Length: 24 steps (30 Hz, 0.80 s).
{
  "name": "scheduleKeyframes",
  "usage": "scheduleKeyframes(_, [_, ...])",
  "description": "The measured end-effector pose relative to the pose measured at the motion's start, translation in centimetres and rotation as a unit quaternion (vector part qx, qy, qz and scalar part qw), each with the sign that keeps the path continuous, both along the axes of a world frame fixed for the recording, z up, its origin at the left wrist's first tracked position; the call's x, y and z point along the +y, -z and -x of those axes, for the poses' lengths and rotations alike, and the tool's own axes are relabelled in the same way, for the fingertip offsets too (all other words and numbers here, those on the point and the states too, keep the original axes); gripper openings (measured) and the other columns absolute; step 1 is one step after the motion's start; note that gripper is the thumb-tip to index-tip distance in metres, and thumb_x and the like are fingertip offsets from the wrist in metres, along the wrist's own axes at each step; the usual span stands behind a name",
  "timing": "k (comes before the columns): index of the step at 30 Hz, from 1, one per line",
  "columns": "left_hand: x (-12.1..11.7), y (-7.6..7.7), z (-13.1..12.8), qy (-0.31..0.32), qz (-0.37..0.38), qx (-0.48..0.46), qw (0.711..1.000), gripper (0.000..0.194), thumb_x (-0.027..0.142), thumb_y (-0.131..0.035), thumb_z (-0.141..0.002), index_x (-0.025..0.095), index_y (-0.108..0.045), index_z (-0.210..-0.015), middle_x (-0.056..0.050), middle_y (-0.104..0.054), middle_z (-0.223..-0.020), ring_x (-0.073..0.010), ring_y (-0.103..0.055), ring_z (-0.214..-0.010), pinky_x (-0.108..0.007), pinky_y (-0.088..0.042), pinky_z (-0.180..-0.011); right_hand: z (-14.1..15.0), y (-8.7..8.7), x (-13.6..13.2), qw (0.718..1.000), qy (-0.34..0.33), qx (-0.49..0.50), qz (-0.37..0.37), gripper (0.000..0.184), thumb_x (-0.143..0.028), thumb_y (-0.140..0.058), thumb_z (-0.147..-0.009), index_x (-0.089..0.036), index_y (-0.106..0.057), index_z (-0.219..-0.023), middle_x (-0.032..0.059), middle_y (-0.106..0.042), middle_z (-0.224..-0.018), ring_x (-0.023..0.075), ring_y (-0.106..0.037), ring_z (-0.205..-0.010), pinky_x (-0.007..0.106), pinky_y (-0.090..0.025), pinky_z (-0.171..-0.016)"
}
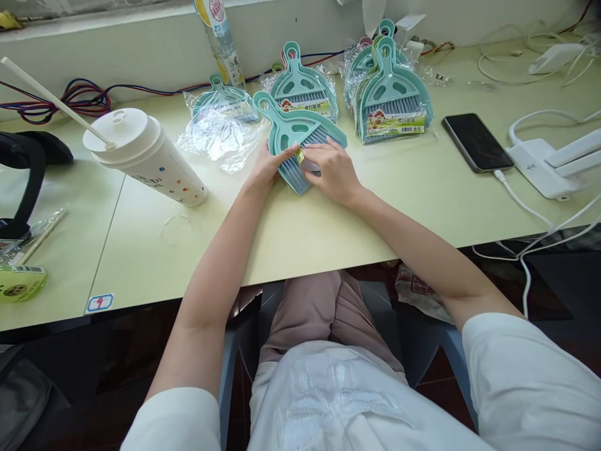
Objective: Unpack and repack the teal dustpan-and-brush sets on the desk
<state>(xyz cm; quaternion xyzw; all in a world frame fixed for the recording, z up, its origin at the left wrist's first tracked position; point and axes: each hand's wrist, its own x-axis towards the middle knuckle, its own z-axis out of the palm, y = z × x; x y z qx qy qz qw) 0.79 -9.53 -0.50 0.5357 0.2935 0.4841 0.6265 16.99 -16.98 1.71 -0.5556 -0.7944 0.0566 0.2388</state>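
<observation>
A mint-green dustpan with a small brush [293,128] nested in it is held tilted just above the table, its handle pointing up and to the left. My left hand [270,166] grips its lower left side, thumb over the front. My right hand [334,170] is closed over the brush's right part, fingers bent around a label [300,155] that is mostly hidden. Blue-grey bristles show below and between the hands. Crumpled clear plastic wrap [218,141] lies to the left, next to another dustpan set [220,100].
Wrapped dustpan sets [305,84] and a stack of more [394,94] stand behind. A lidded paper cup [154,160] with a straw is on the left, a bottle [223,47] at the wall. A phone [476,143] and white router [544,166] with cables lie right.
</observation>
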Motion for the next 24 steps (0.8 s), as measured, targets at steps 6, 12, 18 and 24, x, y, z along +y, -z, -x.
scheduleKeyframes(6, [0.9,1.1,-0.2,-0.012,-0.023,0.009,1.0,0.048,0.033,-0.078,-0.08,0.02,-0.053,-0.119,-0.007,-0.064,-0.112,-0.027,-0.062,-0.115,-0.045,-0.047,-0.104,0.2,1.4,0.6,0.996,-0.006,0.081,-0.028,0.048,-0.036,-0.061,-0.088,-0.017,-0.057,-0.132,0.0118,-0.063,-0.127,0.0326,-0.055,-0.121,0.052,-0.042,-0.104])
scheduleKeyframes(12, [1.6,2.0,-0.6,-0.025,-0.026,0.006,0.999,0.053,0.038,-0.079,-0.08,0.021,-0.051,-0.123,-0.007,-0.064,-0.115,-0.0315,-0.057,-0.122,-0.046,-0.046,-0.106,0.3,1.5,0.7,0.989,0.015,0.138,-0.047,0.026,-0.033,-0.053,-0.094,-0.019,-0.066,-0.111,0.0091,-0.069,-0.11,0.0289,-0.061,-0.111,0.046,-0.045,-0.1])
scheduleKeyframes(18, [1.1,1.3,-0.5,-0.009,0.009,-0.01,1.0,0.044,0.033,-0.072,-0.088,0.017,-0.05,-0.122,-0.007,-0.062,-0.116,-0.0336,-0.054,-0.126,-0.052,-0.044,-0.107,-1.0,0.8,1.4,0.956,-0.012,0.294,-0.012,0.022,-0.039,-0.062,-0.091,-0.02,-0.069,-0.101,0.0048,-0.071,-0.101,0.0224,-0.067,-0.099,0.039,-0.054,-0.092])
scheduleKeyframes(24, [0.8,0.8,-0.1,0.002,0.043,-0.032,0.999,0.043,0.031,-0.069,-0.09,0.014,-0.047,-0.123,-0.01,-0.062,-0.118,-0.0338,-0.052,-0.128,-0.055,-0.042,-0.108,-3.2,-0.4,2.4,0.844,-0.038,0.531,0.055,0.027,-0.043,-0.07,-0.086,-0.023,-0.065,-0.103,0.0023,-0.07,-0.105,0.0204,-0.067,-0.106,0.036,-0.056,-0.094])
